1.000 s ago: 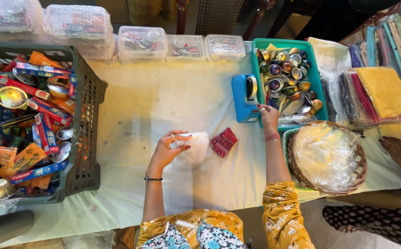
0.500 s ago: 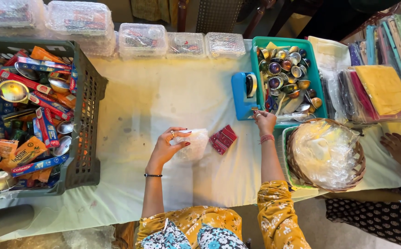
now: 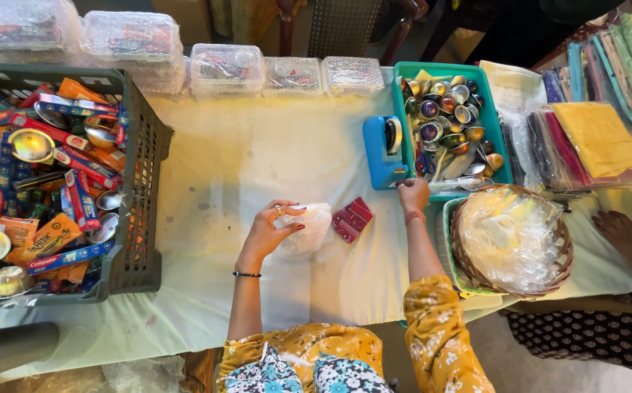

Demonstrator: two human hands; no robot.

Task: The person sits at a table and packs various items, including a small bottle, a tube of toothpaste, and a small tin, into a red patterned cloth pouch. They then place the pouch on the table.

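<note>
My left hand [image 3: 271,231] holds a clear plastic bag [image 3: 306,226] against the white tablecloth near the table's middle. A small red patterned packet [image 3: 352,218] lies just right of the bag. My right hand [image 3: 412,194] reaches to the base of a blue tape dispenser [image 3: 383,151] and the near edge of a green tray [image 3: 492,109] filled with several small shiny metal bowls and spoons. Whether the right fingers grip anything is hidden.
A dark crate [image 3: 140,189] of toothpaste boxes and steel bowls stands at the left. Clear lidded boxes [image 3: 227,68] line the far edge. A wicker basket [image 3: 514,240] with plastic bags sits at the right, beside wrapped cloth stacks [image 3: 594,140]. Another person's hand [image 3: 625,233] rests at far right.
My left hand has gathered the clear bag slightly closer. My right hand stays by the tape dispenser. The other person's hand at the right has moved a little up the table.
</note>
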